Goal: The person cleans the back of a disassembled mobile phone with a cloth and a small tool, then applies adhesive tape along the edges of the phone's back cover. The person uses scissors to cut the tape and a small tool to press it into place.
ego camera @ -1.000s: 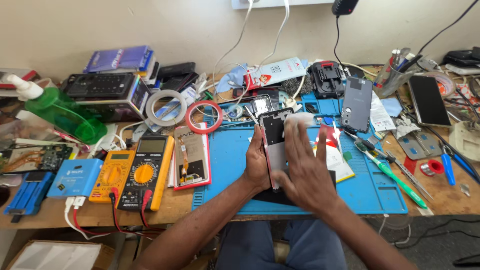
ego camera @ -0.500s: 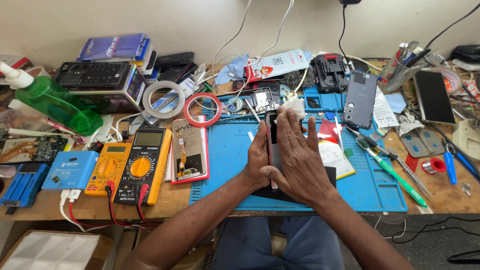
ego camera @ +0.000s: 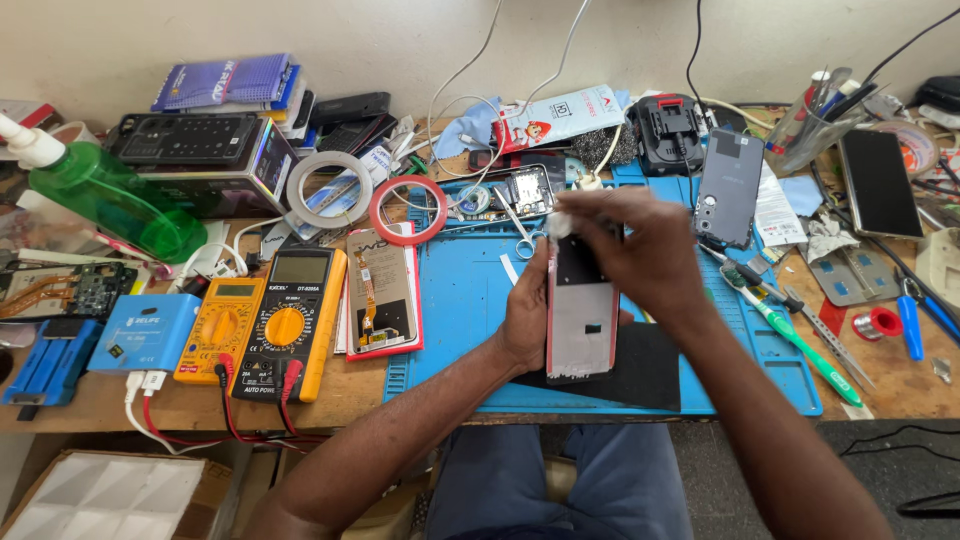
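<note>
**Hands working on an opened phone over a blue repair mat**

While the left hand (ego camera: 523,322) is gripping the left edge of an opened phone (ego camera: 581,310), fingers wrapped behind it, the right hand (ego camera: 632,248) is curling over the phone's top end, pinching a small white wad (ego camera: 558,225) against it. Phone is standing upright betw. both hands, inner side facing the camera: dark upper part, pale grey lower part, reddish frame edges. It is hovering over a blue work mat (ego camera: 460,290), w/ a black pad (ego camera: 640,368) just beneath.

Left of the mat, a loose phone screen w/ flex cable (ego camera: 382,300) is lying flat, touching a black-and-yellow multimeter (ego camera: 285,322); a smaller orange multimeter (ego camera: 222,328) is sitting beside that. A red tape ring (ego camera: 408,210) and a white tape ring (ego camera: 330,187) are resting near the mat's top-left corner. A green spray bottle (ego camera: 105,200) is lying at far left.

Right of the hands, a grey phone back cover (ego camera: 730,187) is lying face down, and a green-handled screwdriver (ego camera: 800,338) is crossing the mat's right edge. A dark phone (ego camera: 880,183) is sitting well apart, at far right.
</note>
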